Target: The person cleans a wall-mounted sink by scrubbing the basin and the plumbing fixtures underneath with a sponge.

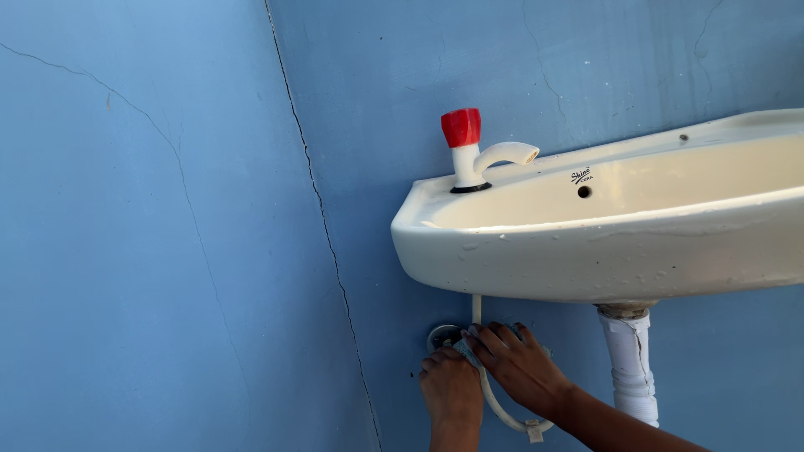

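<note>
Both hands are closed in around the same spot low in the middle of the frame, under the basin. The right hand [521,364] lies with its fingers curled over a small grey-blue cloth [471,351], pressing it against the wall fitting [441,336], a round metal piece that shows just to the left of the fingertips. The left hand [450,389] sits directly below and left of it, its knuckles toward the camera and its fingers bent up toward the cloth; whether it actually grips the cloth or the fitting, I cannot tell, since the fingertips are hidden behind the right hand and the cloth.

A thin white hose [494,402] drops from the underside of the basin, passes between the two hands, and loops down and right to a small white connector at the bottom edge of the frame.

Above, filling the centre right of the frame, a cream wall-mounted washbasin [586,268] juts from the blue wall [167,251]. Its front is speckled with droplets. On its left rear corner stands a white tap with a red cap-shaped handle [469,151], its spout pointing right over the bowl. Below the basin, right of the hands, a white drain pipe [630,368] wrapped in white tape runs downward. A long dark crack runs down the wall in the corner left of the basin.
</note>
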